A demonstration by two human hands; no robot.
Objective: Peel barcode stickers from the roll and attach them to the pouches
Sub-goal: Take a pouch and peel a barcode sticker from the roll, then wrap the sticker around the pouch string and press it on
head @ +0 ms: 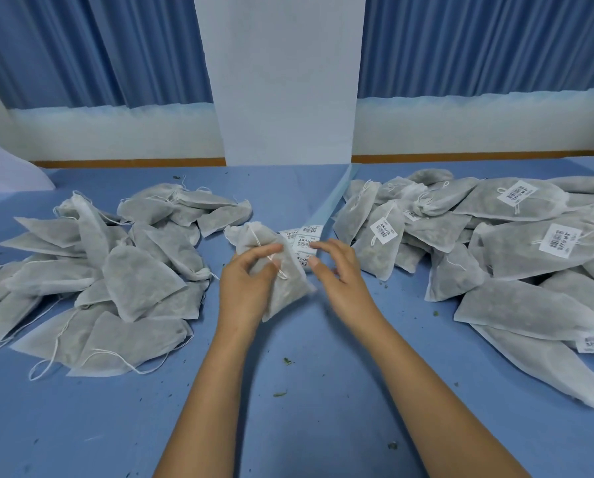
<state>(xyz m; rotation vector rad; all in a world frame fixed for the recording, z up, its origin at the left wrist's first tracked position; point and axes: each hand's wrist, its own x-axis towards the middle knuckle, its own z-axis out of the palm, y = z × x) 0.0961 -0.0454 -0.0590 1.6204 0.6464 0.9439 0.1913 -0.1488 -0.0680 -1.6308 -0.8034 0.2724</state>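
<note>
Barcode stickers, small white rectangular paper labels printed with black bars, lie on their backing strip at the middle of the blue cloth-covered table. They sit between two heaps of pouches, probably so that either hand reaches them without a stretch. Four stickers show in part. The rest of the strip is hidden behind the held pouch, and no roll core can be seen.

The left hand grips one grey-white translucent fabric drawstring pouch, fingers and thumb curled round its upper half. It holds the pouch slanted just in front of the strip, flat face up, which I judge offers a surface for the next label.

The right hand reaches to the strip with forefinger and thumb curved and a little apart, their tips at the stickers' edge. It is blurred, so I cannot tell whether it already pinches a sticker.

There are two hands, one pouch in hand and two heaps.

- **Left heap:** the left heap holds some twenty pouches, too overlapped for an exact count, and none shows a label.
- **Right heap:** the right heap is about as large. Four labels show plainly there and a fifth in part, while the other pouches may lie label-down.

Bare pouches on one side and labelled ones on the other would keep finished work apart from what remains. By the size of the left heap, I judge the task is near its halfway mark.
</note>
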